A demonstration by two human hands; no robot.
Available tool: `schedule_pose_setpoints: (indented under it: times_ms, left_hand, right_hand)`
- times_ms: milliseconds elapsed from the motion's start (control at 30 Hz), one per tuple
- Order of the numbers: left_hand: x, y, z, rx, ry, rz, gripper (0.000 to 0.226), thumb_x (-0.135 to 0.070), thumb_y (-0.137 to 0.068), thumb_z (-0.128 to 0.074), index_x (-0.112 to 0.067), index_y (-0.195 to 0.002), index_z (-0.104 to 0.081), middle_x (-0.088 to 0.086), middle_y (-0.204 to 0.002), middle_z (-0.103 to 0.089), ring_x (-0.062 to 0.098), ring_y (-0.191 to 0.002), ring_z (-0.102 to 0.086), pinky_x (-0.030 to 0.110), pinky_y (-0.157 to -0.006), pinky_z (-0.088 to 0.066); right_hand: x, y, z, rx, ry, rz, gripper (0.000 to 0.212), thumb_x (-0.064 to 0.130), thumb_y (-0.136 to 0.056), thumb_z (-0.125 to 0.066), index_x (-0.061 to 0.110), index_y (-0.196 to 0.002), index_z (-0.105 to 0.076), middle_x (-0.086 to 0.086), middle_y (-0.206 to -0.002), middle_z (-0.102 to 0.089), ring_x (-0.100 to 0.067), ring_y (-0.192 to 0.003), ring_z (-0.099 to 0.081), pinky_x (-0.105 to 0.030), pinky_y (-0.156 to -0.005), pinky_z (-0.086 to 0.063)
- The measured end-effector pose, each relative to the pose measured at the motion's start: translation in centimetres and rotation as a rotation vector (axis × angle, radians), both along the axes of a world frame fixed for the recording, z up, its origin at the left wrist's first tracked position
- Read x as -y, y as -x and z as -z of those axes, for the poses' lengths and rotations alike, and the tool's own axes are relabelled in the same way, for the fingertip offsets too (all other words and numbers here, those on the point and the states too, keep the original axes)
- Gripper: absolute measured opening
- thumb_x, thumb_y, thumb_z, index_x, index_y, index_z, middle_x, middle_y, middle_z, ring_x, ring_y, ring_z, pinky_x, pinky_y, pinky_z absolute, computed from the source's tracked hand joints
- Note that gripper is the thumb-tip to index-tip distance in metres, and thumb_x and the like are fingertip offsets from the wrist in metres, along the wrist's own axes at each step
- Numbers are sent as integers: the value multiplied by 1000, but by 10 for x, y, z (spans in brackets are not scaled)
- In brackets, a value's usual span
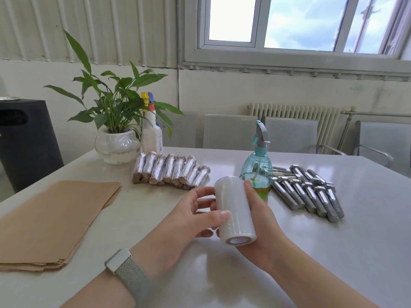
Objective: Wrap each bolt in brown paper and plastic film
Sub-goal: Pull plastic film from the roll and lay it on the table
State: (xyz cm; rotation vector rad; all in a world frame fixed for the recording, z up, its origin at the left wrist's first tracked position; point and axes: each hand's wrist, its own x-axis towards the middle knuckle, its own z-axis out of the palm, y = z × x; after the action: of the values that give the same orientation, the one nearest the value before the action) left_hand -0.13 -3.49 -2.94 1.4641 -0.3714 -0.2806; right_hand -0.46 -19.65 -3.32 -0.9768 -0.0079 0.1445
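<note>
Both hands are holding the film roll above the near table, the right hand cupping it from the right, the left hand pinching its left side, bolts lying far right.

We see a white roll of film, brown paper sheets, silvery grey bolts, shiny silver-and-brown wrapped bolts, a teal spray bottle, and a green-leaved plant.
</note>
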Motion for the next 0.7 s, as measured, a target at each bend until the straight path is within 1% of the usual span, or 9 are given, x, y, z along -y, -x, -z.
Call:
schedule_pose_setpoints:
  times_ms: [100, 167, 200, 267, 333, 400, 500, 567, 700]
  left_hand:
    - [0, 1, -2, 66, -74, -80, 68, -44, -56, -85, -35, -119, -61, -10, -112, -69, 14, -99, -70, 37, -86, -57]
    - [-1, 2, -3, 163, -139, -180, 49, -43, -67, -82, -36, -112, -64, -15, -106, -70, 9, -93, -71, 24, -80, -52]
    - [-1, 2, -3, 217, -191, -233, 35, -41, -75, -80, -36, -107, -67, -17, -101, -71, 6, -90, -70, 17, -77, -49]
    - [-1, 2, -1, 300, -298, -292, 11, -32, -86, -73, -32, -97, -73, -19, -93, -72, 3, -86, -69, 11, -74, -48]
    - [2, 4, 2, 349, -373, -280, 13, -19, -89, -68, -29, -92, -77, -20, -95, -72, 3, -84, -69, 18, -81, -52]
    - [6, 6, 3, 383, -438, -261, 19, -12, -88, -66, -26, -91, -78, -18, -97, -71, 4, -83, -69, 23, -85, -53]
    - [7, 5, 5, 370, -460, -262, 16, -16, -85, -67, -28, -85, -78, -13, -88, -74, 8, -79, -69, 30, -82, -55]
    - [5, 3, 7, 371, -476, -274, 12, -19, -83, -70, -28, -80, -77, -11, -82, -74, 10, -76, -69, 32, -78, -56]
    - [4, 2, 8, 388, -495, -277, 8, -23, -79, -72, -29, -76, -76, -5, -76, -73, 13, -70, -67, 29, -70, -55]
  right_hand:
    - [-2, 1, -2, 51, 108, 99, 62, 66, -91, -40, 19, -83, -80, -11, -77, -73, -21, -65, -72, -29, -52, -55]
    - [-2, 0, -4, 58, 192, 219, 60, 66, -89, -43, 15, -94, -75, -14, -82, -74, -24, -67, -72, -31, -51, -56]
    - [-2, 0, -5, 82, 245, 286, 60, 66, -90, -42, 14, -100, -70, -17, -87, -74, -28, -71, -72, -35, -55, -58]
    - [-4, -1, -5, 175, 392, 403, 58, 68, -91, -36, 19, -105, -63, -18, -100, -70, -35, -87, -70, -49, -75, -59]
    - [-5, 0, -3, 277, 478, 474, 55, 72, -88, -36, 25, -101, -60, -10, -96, -66, -30, -90, -66, -55, -85, -55]
    - [-5, 1, 0, 346, 547, 494, 50, 77, -82, -38, 33, -95, -57, 3, -85, -61, -16, -80, -62, -46, -74, -57]
    - [-7, 1, 2, 406, 662, 480, 38, 79, -78, -36, 48, -92, -54, 17, -80, -63, -1, -70, -60, -26, -58, -52]
    - [-7, 2, 4, 443, 726, 479, 39, 79, -80, -35, 49, -98, -52, 19, -85, -64, 0, -71, -61, -25, -56, -52]
    - [-8, 4, 4, 479, 803, 505, 55, 85, -75, -31, 45, -107, -50, 22, -91, -63, 0, -75, -62, -19, -55, -50]
